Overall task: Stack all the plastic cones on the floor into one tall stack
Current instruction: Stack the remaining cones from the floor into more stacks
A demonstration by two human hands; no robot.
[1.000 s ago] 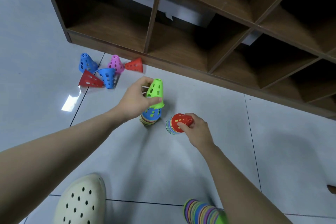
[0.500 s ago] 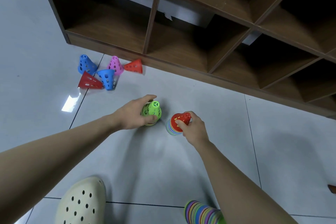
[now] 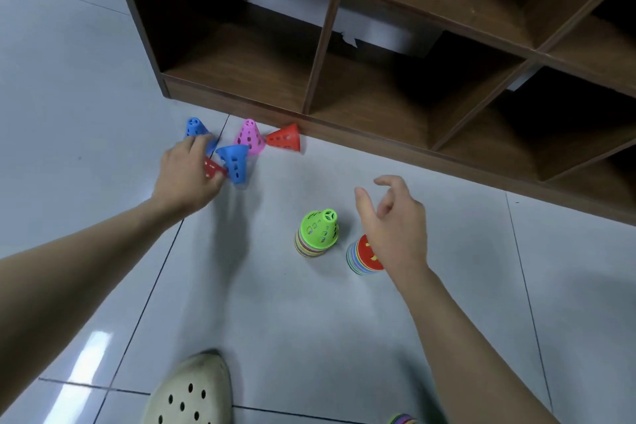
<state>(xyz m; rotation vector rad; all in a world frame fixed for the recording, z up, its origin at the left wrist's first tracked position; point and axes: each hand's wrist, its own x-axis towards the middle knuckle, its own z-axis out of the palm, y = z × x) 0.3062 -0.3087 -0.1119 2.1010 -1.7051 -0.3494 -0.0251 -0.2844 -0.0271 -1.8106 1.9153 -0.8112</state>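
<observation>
My left hand (image 3: 187, 175) closes on a fallen red cone (image 3: 214, 169) among loose cones by the wooden shelf (image 3: 378, 86), my right hand (image 3: 392, 224) hovering relaxed, empty, above the red-topped stack (image 3: 363, 256); next, I judge, lift it onto the green-topped stack (image 3: 316, 232).

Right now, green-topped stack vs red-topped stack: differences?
The green-topped stack stands in the open, with no hand over it; the red-topped stack is partly hidden behind the open right hand. The green-topped stack stands left of the red-topped one, nearer the loose cones. Both stand upright on the floor, with multicoloured rims showing below the top cone.
</observation>
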